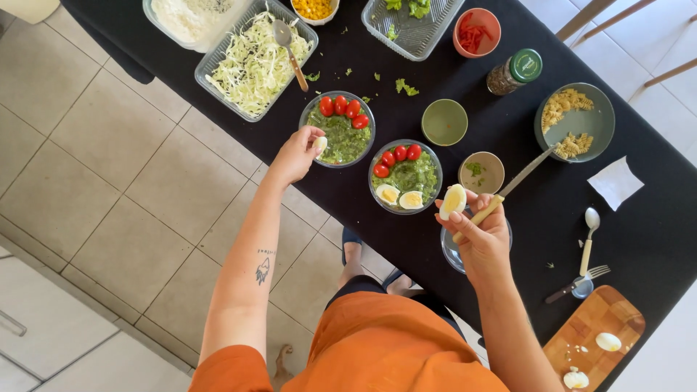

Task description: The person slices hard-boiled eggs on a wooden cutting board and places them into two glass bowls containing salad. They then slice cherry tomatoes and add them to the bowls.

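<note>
From the head camera, a black table (617, 239) runs diagonally across pale floor tiles (94, 167), with chair legs at the upper right.

Several containers are cut off at the top edge, and the wooden board (592, 330) with egg pieces runs out at the bottom right. A clear bowl (450, 250) sits mostly hidden under the right hand.

The left hand (296, 154) reaches over the rim of the nearer-left salad bowl (337, 129), fingers pinched on a small egg piece (320, 144) just above the greens. The right hand (481, 232) is closed on two things at once: an egg half (453, 201), yolk face up at the fingertips, and a knife (512, 185). The knife's long axis slants up and right, blade tip pointing toward the grey bowl of pasta (577, 122). A second salad bowl (405, 176) already carries two egg halves, lying between the hands.
</note>
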